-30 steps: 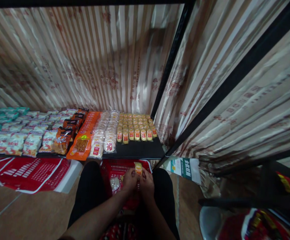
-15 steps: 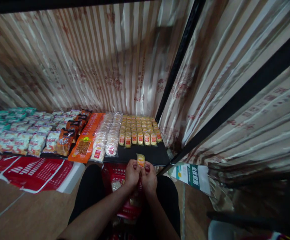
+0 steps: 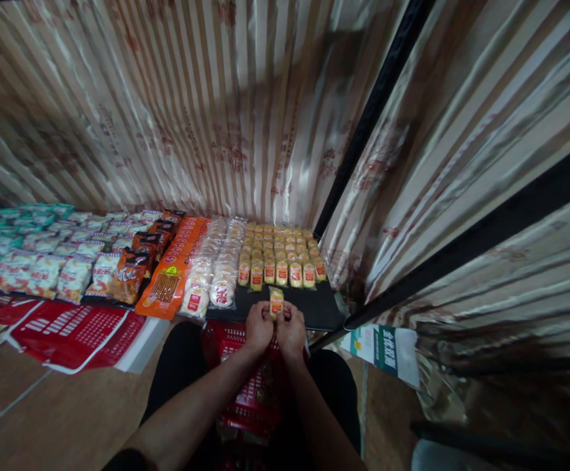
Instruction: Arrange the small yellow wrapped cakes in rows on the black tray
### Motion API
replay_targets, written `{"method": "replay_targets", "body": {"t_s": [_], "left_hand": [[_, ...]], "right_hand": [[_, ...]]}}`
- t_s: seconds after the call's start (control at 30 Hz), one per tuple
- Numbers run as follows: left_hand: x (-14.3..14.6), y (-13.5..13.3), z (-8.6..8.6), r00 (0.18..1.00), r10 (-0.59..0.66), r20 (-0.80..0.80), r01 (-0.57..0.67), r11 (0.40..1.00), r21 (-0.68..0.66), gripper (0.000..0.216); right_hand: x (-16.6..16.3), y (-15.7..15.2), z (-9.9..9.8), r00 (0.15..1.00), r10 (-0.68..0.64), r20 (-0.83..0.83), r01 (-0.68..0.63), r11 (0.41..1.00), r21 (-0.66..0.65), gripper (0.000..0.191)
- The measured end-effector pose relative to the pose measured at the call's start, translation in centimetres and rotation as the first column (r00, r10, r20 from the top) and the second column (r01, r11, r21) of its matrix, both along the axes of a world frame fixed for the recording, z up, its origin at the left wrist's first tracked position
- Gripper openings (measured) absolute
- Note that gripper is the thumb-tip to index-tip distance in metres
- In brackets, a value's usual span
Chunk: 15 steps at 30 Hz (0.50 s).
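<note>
Left to right: round white packs point(image 3: 222, 292) lie on the black shelf point(image 3: 321, 309), with rows of yellow packets point(image 3: 281, 271) beside them. A red basket point(image 3: 214, 339) sits below the shelf's front edge. Left hand point(image 3: 259, 329): fingers closed on the lower left side of 1 loose yellow packet point(image 3: 276, 303). Right hand point(image 3: 291, 332): fingers closed on its lower right side. The loose packet is between the 2 hands, near the front row; contact with the shelf cannot be told.

Risks, as judged: a slack left grip could let the packet tip; too hard a squeeze could crease the wrapper; a forward push could knock the front row askew; letting go short of the edge could drop it.

Orientation: long axis runs away from the person, far end toward the rows; printed label faces the wearer. Exact tilt not determinable.
</note>
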<state>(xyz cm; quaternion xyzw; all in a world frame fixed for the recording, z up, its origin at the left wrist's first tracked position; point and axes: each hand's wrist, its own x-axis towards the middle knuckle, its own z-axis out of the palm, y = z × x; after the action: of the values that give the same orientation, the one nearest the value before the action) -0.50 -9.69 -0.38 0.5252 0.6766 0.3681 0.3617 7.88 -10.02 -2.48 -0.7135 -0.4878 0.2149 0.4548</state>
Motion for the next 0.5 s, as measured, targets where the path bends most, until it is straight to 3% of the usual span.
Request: {"method": "replay_targets", "body": {"t_s": [0.5], "left_hand": [[-0.2,1.0,1.2,0.985,-0.039,-0.169,0.024,0.996,-0.091,0.031]], "right_hand": [[-0.3,1.1,0.7,1.0,0.02,0.005,-0.02,0.998,-0.058,0.029]]}}
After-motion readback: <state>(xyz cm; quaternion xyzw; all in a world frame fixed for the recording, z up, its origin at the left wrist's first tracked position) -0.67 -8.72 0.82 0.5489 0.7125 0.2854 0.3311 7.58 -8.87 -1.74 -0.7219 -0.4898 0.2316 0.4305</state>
